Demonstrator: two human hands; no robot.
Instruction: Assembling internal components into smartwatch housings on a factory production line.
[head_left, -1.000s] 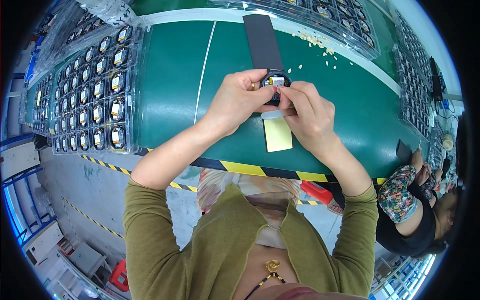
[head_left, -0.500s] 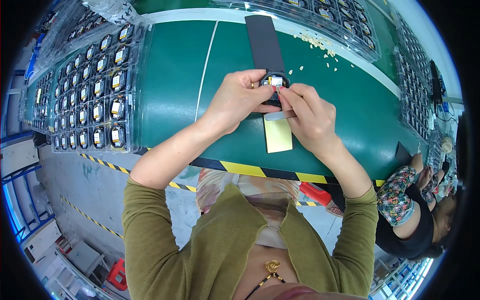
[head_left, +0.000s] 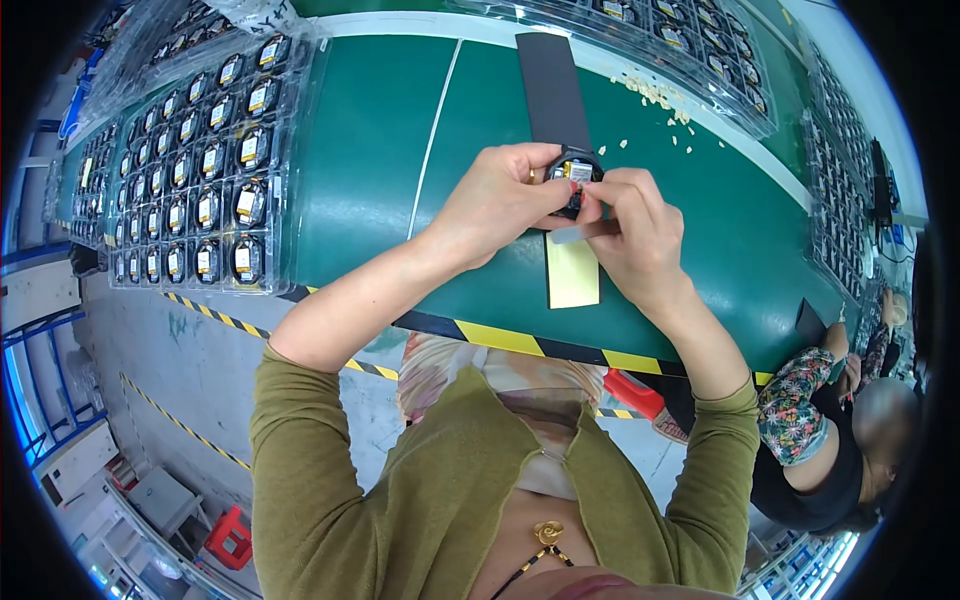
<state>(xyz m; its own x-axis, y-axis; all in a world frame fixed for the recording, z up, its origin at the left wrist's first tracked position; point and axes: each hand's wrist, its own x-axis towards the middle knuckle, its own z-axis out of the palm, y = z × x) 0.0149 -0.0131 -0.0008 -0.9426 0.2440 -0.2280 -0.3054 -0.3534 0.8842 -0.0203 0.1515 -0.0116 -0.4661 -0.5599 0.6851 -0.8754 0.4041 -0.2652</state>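
Note:
My left hand [head_left: 498, 208] is closed round the rim of a round black watch case [head_left: 577, 168], whose open face shows a silver-and-yellow battery with a white label. Over the case's lower part, my right hand [head_left: 642, 238] has thumb and forefinger pinched together; what lies between the tips is too small to make out. A flat greyish blade-like tool [head_left: 572, 234] pokes out from the right hand's curled fingers. Under the hands lies a long dark grey strip [head_left: 556, 90], and a pale yellow sheet [head_left: 573, 278] shows on the bench towards me.
Clear plastic trays [head_left: 285, 200] of similar watch cases stand at left, with more trays [head_left: 690, 60] at the far side. Small cream scraps [head_left: 655, 98] lie beyond my hands on the green bench [head_left: 380, 140]. Striped tape [head_left: 500, 338] marks its near edge. A co-worker [head_left: 815, 440] sits at right.
The whole view has shifted slightly, so the bench and my hands appear a little further right. Both hands keep nearly the same hold at the watch case.

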